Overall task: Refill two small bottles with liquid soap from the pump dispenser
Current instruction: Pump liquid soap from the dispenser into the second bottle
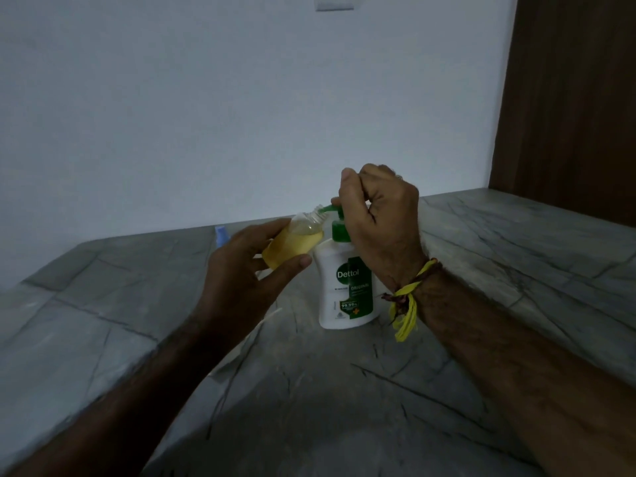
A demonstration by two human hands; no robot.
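A white pump dispenser with a green pump head and green label stands upright on the grey marble counter. My left hand grips a small clear bottle filled with yellow soap, tilted with its open neck against the green spout. My right hand sits on top of the pump head, fingers curled over it, thumb raised. A yellow thread band circles my right wrist. A second small object with a blue cap peeks out behind my left hand.
The counter runs to a white wall at the back and a brown wooden panel at the right. Its left edge drops off around the lower left. A white switch plate is on the wall.
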